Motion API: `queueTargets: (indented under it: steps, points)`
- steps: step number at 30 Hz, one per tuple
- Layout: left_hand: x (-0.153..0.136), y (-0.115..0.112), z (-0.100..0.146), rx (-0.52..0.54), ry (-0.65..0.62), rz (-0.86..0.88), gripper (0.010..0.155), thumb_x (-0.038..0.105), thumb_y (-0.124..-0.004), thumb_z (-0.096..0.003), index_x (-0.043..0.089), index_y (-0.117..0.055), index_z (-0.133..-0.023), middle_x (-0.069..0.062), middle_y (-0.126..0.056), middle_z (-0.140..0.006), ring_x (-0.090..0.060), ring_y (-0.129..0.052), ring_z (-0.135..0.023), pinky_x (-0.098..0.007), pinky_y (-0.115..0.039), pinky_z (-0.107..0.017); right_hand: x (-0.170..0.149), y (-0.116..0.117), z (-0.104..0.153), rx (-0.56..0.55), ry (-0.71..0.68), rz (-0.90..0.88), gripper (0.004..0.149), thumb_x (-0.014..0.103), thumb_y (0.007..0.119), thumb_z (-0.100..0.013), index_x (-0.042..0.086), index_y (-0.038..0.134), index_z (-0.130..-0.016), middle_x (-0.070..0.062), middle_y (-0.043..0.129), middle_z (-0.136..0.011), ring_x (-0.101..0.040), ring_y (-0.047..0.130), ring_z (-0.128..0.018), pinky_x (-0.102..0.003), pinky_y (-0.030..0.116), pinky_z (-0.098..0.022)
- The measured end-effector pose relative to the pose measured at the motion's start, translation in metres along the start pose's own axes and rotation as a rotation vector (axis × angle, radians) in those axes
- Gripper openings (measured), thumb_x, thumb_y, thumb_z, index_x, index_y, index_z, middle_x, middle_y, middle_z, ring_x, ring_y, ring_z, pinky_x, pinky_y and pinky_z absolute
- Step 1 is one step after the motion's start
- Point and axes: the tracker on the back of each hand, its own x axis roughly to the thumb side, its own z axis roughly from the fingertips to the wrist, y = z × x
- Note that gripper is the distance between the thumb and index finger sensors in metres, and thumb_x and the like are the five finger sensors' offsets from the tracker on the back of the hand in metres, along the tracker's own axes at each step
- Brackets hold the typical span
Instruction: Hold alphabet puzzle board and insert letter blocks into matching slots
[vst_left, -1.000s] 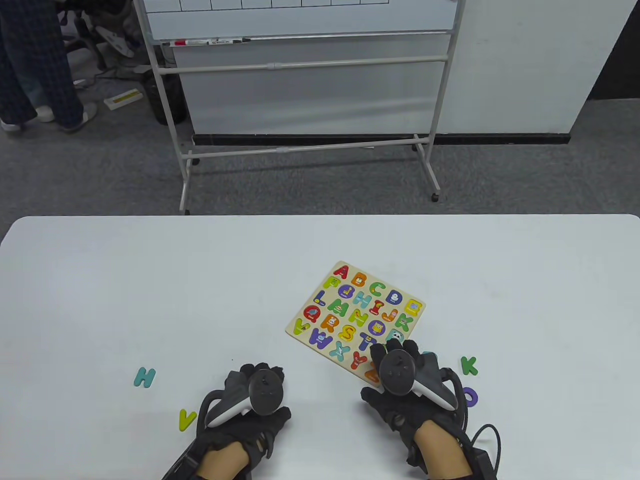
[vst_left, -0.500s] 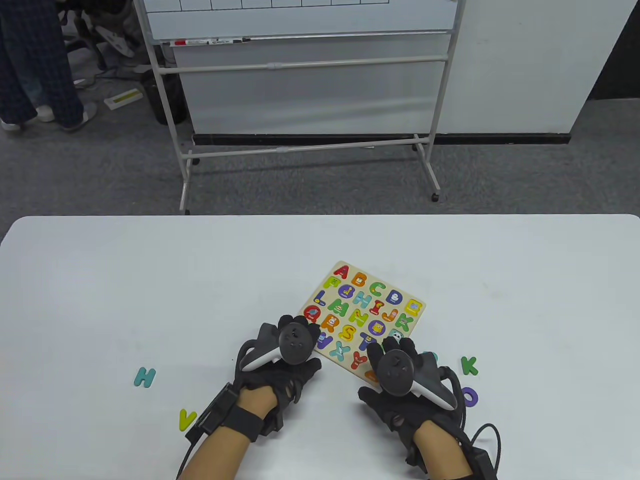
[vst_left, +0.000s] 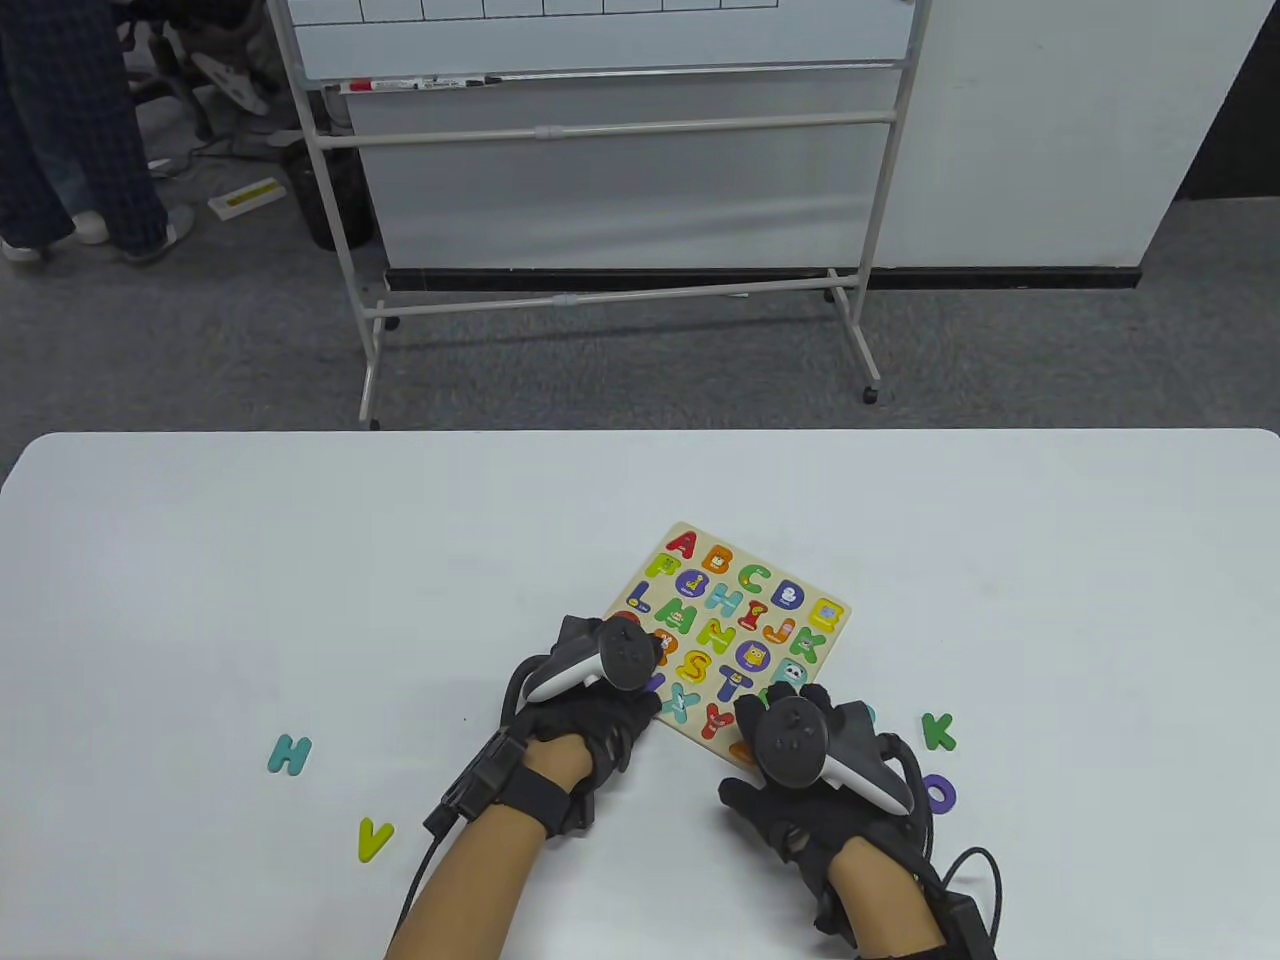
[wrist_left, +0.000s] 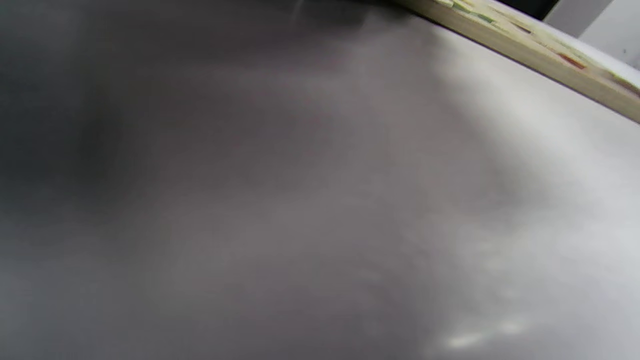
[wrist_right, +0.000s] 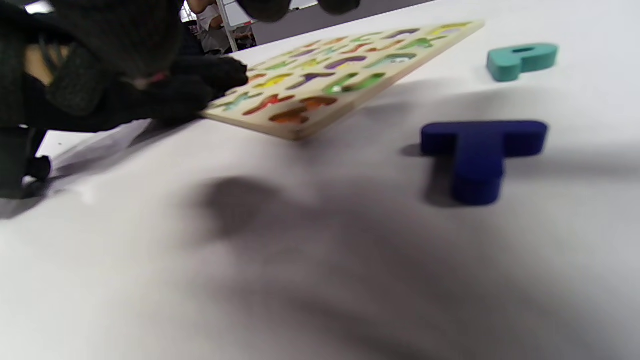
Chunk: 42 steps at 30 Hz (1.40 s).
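The wooden alphabet puzzle board (vst_left: 740, 600) lies askew right of the table's middle, most slots showing colored letters. My left hand (vst_left: 625, 680) holds its near-left edge; in the right wrist view its fingers (wrist_right: 215, 80) lie on that edge of the board (wrist_right: 350, 65). My right hand (vst_left: 790, 700) hovers over the board's near corner and holds nothing. A dark blue T (wrist_right: 482, 150) and a teal P (wrist_right: 522, 57) lie on the table under it. The left wrist view shows only the board's edge (wrist_left: 540, 55) and blurred table.
Loose letters lie on the white table (vst_left: 300, 560): teal H (vst_left: 289, 753) and yellow-green V (vst_left: 373, 838) at near left, green K (vst_left: 938, 731) and purple O (vst_left: 940, 793) at near right. A whiteboard stand (vst_left: 600, 200) stands beyond the far edge.
My left hand moved up and to the right, from the bare table near the front edge onto the board's near-left edge. My right hand stayed almost still.
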Motion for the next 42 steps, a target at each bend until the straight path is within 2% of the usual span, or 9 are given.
queueTargets:
  steps: [3, 7, 14, 21, 24, 37, 40, 41, 42]
  points:
    - [0.001, -0.004, 0.007, -0.003, 0.034, -0.045, 0.071, 0.049, -0.045, -0.052, 0.026, -0.009, -0.109, -0.011, 0.002, -0.113, -0.044, 0.002, -0.103, -0.061, -0.012, -0.071, -0.004, -0.002, 0.001, -0.01, 0.009, -0.014, 0.086, 0.06, 0.067, -0.049, 0.024, 0.024, -0.114, -0.016, 0.018, -0.12, -0.048, 0.013, -0.11, -0.071, 0.026, -0.072]
    - [0.001, -0.018, 0.026, 0.0, 0.097, 0.065, 0.071, 0.049, -0.043, -0.0538, 0.027, -0.004, -0.109, -0.011, 0.009, -0.112, -0.043, 0.011, -0.102, -0.062, -0.007, -0.069, -0.011, -0.007, 0.005, -0.036, 0.024, -0.043, 0.086, 0.06, 0.067, -0.049, 0.024, 0.025, -0.114, -0.016, 0.018, -0.12, -0.047, 0.013, -0.11, -0.071, 0.026, -0.072]
    - [0.005, -0.033, 0.059, 0.058, 0.21, 0.038, 0.071, 0.048, -0.045, -0.0524, 0.023, -0.01, -0.109, -0.015, 0.0, -0.113, -0.049, -0.001, -0.102, -0.064, -0.018, -0.069, -0.021, -0.016, 0.013, -0.092, 0.046, -0.096, 0.086, 0.06, 0.067, -0.049, 0.024, 0.025, -0.114, -0.016, 0.018, -0.12, -0.047, 0.015, -0.11, -0.072, 0.026, -0.072]
    - [0.018, -0.051, 0.094, 0.042, 0.315, 0.004, 0.073, 0.045, -0.046, -0.0524, 0.017, -0.009, -0.108, -0.022, -0.001, -0.111, -0.056, -0.005, -0.101, -0.067, -0.025, -0.069, -0.03, -0.023, 0.015, -0.127, 0.076, -0.105, 0.085, 0.06, 0.067, -0.048, 0.024, 0.026, -0.114, -0.017, 0.019, -0.12, -0.048, 0.016, -0.11, -0.072, 0.026, -0.072]
    - [0.024, -0.057, 0.104, 0.063, 0.306, -0.107, 0.074, 0.045, -0.045, -0.0516, 0.013, -0.011, -0.109, -0.028, -0.008, -0.111, -0.061, -0.015, -0.1, -0.069, -0.035, -0.068, -0.034, -0.025, 0.016, -0.128, 0.086, -0.118, 0.085, 0.06, 0.067, -0.049, 0.024, 0.027, -0.114, -0.016, 0.019, -0.12, -0.047, 0.016, -0.11, -0.072, 0.026, -0.071]
    - [0.031, -0.071, 0.131, 0.052, 0.282, -0.16, 0.075, 0.043, -0.048, -0.0515, 0.007, -0.015, -0.108, -0.035, -0.014, -0.108, -0.067, -0.024, -0.097, -0.069, -0.042, -0.066, -0.03, -0.027, 0.019, -0.115, 0.068, -0.13, 0.084, 0.06, 0.067, -0.049, 0.023, 0.031, -0.115, -0.017, 0.021, -0.12, -0.048, 0.017, -0.111, -0.072, 0.026, -0.071]
    - [0.032, -0.071, 0.13, 0.054, 0.286, -0.163, 0.075, 0.043, -0.049, -0.0513, 0.006, -0.016, -0.108, -0.035, -0.015, -0.108, -0.068, -0.024, -0.097, -0.07, -0.043, -0.066, -0.031, -0.026, 0.019, -0.103, 0.086, -0.119, 0.079, 0.059, 0.068, -0.049, 0.026, 0.039, -0.114, -0.017, 0.027, -0.12, -0.047, 0.023, -0.112, -0.072, 0.027, -0.071]
    - [0.032, -0.071, 0.13, 0.056, 0.284, -0.176, 0.075, 0.043, -0.048, -0.0513, 0.006, -0.016, -0.108, -0.036, -0.016, -0.108, -0.068, -0.025, -0.097, -0.07, -0.043, -0.066, -0.031, -0.028, 0.02, -0.107, 0.105, -0.106, 0.072, 0.057, 0.069, -0.049, 0.028, 0.052, -0.112, -0.017, 0.041, -0.119, -0.047, 0.036, -0.112, -0.072, 0.027, -0.071]
    - [0.033, -0.071, 0.13, 0.056, 0.284, -0.177, 0.075, 0.043, -0.049, -0.0513, 0.006, -0.017, -0.108, -0.036, -0.017, -0.108, -0.068, -0.026, -0.097, -0.07, -0.044, -0.066, -0.032, -0.028, 0.021, -0.107, 0.124, -0.091, 0.067, 0.056, 0.071, -0.048, 0.026, 0.065, -0.108, -0.018, 0.057, -0.116, -0.046, 0.051, -0.11, -0.074, 0.027, -0.07]
